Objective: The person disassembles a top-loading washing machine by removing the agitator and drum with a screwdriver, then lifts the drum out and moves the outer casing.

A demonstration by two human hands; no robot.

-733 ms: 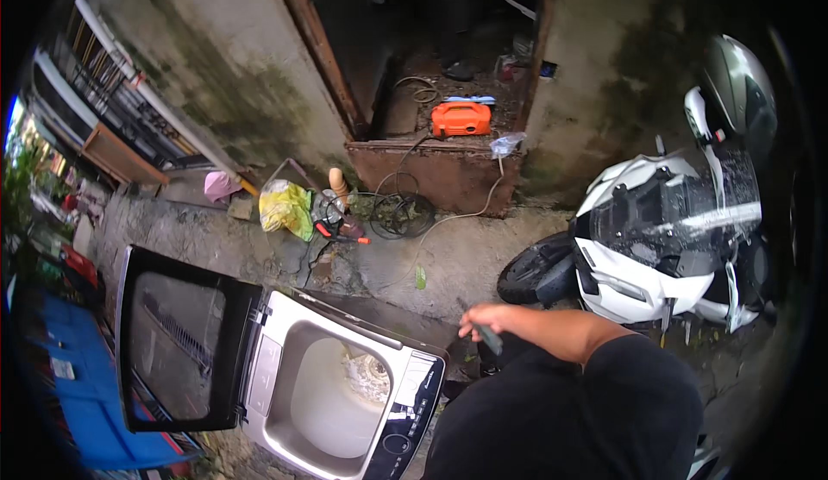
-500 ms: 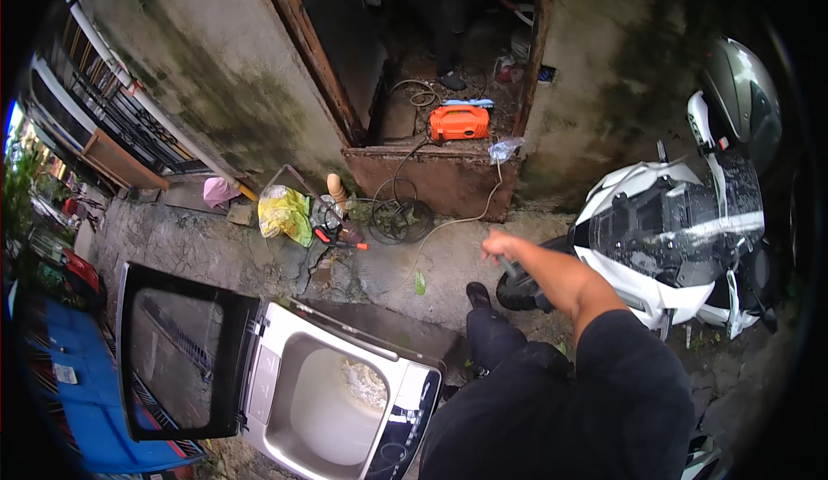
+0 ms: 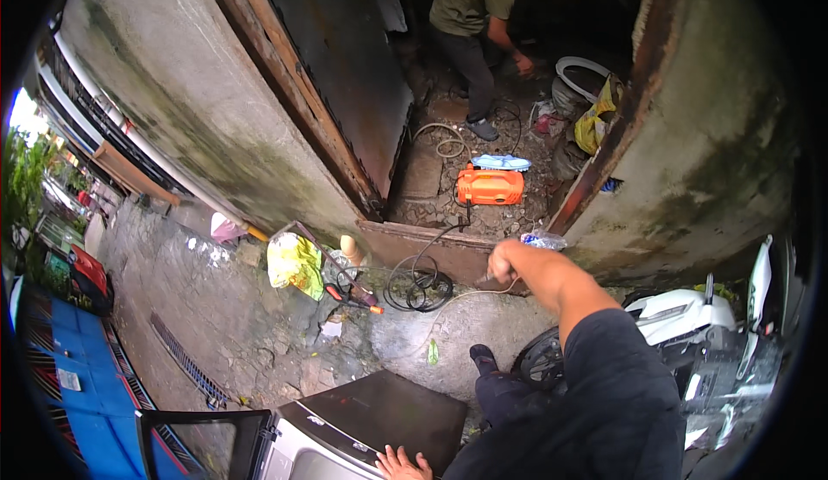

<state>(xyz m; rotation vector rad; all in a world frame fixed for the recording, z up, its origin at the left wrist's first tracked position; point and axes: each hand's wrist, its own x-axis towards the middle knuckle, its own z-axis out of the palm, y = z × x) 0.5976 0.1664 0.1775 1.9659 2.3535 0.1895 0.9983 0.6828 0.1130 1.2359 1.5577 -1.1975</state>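
Note:
My right hand (image 3: 503,260) is closed and stretched forward, above the ground in front of the doorway. A small dull grey piece shows below the fist, too unclear to name. My left hand (image 3: 403,464) lies with fingers spread on the edge of the top-loading washing machine (image 3: 323,465), whose dark-framed lid (image 3: 194,424) is raised. Ahead, an orange pressure washer (image 3: 490,187) stands just inside the doorway. Its coiled black hose (image 3: 420,290) lies outside, beside a spray gun (image 3: 354,297) with an orange tip.
A co-worker (image 3: 474,14) bends inside the dark room. A raised doorsill (image 3: 414,238) crosses the entrance. The white motorcycle (image 3: 690,316) stands to my right. A yellow bag (image 3: 295,264) lies by the wall, and a drain grate (image 3: 185,359) runs along the left ground.
My view has tilted up toward the doorway, bringing the co-worker into fuller sight. My left hand has appeared on the washing machine's edge. The right hand stays closed and stretched forward.

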